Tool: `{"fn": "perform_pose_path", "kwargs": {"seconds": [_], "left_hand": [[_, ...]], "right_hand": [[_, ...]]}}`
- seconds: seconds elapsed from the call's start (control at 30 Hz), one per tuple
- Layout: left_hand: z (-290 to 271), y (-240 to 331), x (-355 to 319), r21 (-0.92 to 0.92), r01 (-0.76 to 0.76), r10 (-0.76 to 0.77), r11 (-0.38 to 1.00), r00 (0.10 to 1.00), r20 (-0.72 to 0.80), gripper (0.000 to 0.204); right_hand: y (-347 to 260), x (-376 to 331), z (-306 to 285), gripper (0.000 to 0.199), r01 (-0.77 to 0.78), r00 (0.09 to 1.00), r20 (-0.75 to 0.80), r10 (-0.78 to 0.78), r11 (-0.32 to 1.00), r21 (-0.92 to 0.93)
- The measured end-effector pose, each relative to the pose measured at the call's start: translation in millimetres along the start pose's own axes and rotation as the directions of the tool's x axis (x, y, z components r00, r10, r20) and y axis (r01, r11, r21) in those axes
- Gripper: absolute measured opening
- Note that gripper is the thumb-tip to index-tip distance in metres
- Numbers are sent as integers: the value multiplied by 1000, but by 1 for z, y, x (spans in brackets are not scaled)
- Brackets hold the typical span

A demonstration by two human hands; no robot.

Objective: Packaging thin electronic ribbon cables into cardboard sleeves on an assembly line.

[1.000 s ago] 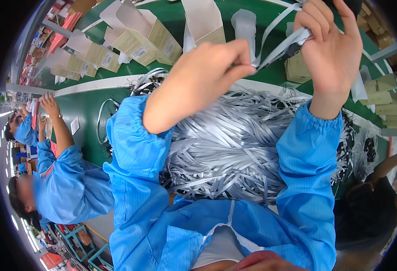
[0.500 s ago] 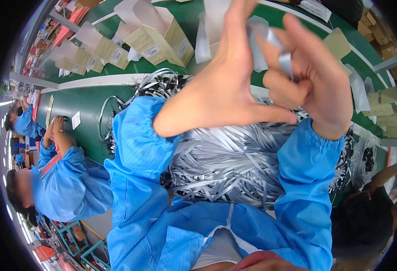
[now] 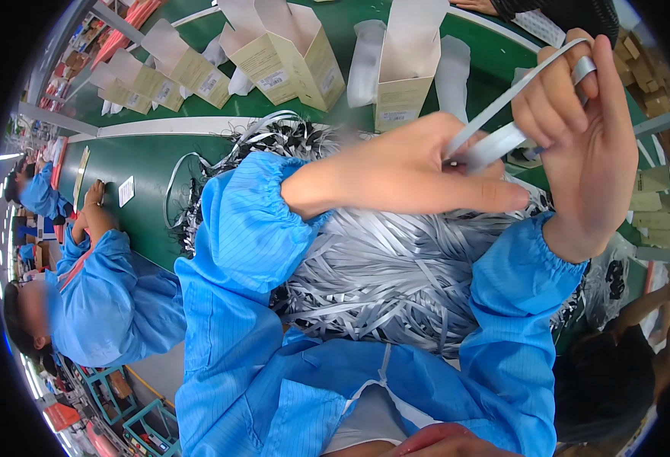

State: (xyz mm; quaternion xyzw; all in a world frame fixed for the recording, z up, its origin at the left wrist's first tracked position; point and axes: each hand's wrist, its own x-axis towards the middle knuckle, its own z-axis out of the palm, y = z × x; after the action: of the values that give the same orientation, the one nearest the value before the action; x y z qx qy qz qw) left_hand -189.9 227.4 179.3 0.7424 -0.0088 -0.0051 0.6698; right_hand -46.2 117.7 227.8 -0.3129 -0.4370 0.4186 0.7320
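Note:
A silvery-grey ribbon (image 3: pixel 499 145) runs slanting between my two hands in a narrow loop. My left hand (image 3: pixel 396 169) is curled around its lower end, thumb stretched out to the right. At the upper end, the ribbon passes over the bent fingers of my right hand (image 3: pixel 582 141), which is raised with the index finger pointing up. Below both hands lies a thick pile of grey ribbons (image 3: pixel 381 274), with black strings at its edges. What is inside the left fist is partly hidden.
Open cream boxes (image 3: pixel 407 80) stand in a row across the green table (image 3: pixel 152 156), white wrapped pieces (image 3: pixel 367 61) beside them. A white card (image 3: pixel 126 191) lies on the left. Co-workers in blue (image 3: pixel 122 305) sit left; a person in black (image 3: pixel 609 381) is at right.
My left hand has come down and curled its fingers around the ribbon. My right hand has moved right and slightly up, so the ribbon now stretches between them.

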Motion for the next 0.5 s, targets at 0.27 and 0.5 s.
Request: {"fn": "perform_pose_path", "kwargs": {"seconds": [0.27,0.5], "left_hand": [[19,-25,21,91,-362,347,928,744,-572,44],[-1,-2,6,110,96,-81,989,988,-132,35]], "right_hand": [[11,5,-7,26,-68,996,77,46,950,305],[12,11,-5,29,-70,997,27,70,998,-1]]}}
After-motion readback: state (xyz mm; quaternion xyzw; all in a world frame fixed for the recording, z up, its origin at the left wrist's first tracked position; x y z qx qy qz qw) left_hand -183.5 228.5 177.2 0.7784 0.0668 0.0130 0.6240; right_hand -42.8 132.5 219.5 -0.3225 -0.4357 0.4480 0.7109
